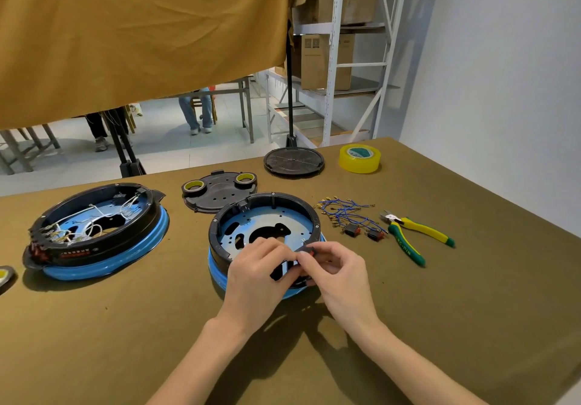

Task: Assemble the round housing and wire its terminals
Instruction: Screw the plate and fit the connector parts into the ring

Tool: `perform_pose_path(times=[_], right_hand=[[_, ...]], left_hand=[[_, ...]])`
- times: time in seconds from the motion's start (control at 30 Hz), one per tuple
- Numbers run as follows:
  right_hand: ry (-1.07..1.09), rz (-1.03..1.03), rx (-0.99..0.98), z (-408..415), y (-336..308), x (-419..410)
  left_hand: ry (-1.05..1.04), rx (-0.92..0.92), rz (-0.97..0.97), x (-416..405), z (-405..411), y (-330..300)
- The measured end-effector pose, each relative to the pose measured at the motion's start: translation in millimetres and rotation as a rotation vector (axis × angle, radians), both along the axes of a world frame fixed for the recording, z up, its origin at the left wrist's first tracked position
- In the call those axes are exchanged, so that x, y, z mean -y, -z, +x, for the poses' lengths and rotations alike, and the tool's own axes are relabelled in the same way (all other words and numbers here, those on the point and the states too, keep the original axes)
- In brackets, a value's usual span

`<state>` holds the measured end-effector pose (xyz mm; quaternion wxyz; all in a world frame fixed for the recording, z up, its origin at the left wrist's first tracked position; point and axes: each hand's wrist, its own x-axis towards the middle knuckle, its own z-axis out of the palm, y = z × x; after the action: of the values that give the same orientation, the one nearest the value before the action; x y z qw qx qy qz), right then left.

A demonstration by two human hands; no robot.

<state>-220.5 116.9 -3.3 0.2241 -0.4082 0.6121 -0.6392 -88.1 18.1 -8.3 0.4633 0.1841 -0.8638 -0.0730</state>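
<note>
Pinching a red switch [309, 250] at the open-side-up round housing's [267, 209] near rim, both hands' fingers [303, 258].

Table [440, 326], covered in olive-brown cloth. On it: round housing [267, 213], black ring on blue base, near centre; second housing [103, 241] with white wires, left; black cover plate [220, 195] bearing two tape rolls; round black disc [294, 161]; yellow tape roll [360, 158]; blue terminal wires [345, 213]; two rocker switches [363, 233]; yellow-green pliers [415, 238], right.
</note>
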Motion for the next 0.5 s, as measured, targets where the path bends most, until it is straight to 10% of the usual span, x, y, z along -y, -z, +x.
perform_pose_path(times=[0.5], right_hand=[[0.143,-0.008,-0.14,-22,21,2]], left_hand=[[-0.088,0.273,0.065,6,0,1]])
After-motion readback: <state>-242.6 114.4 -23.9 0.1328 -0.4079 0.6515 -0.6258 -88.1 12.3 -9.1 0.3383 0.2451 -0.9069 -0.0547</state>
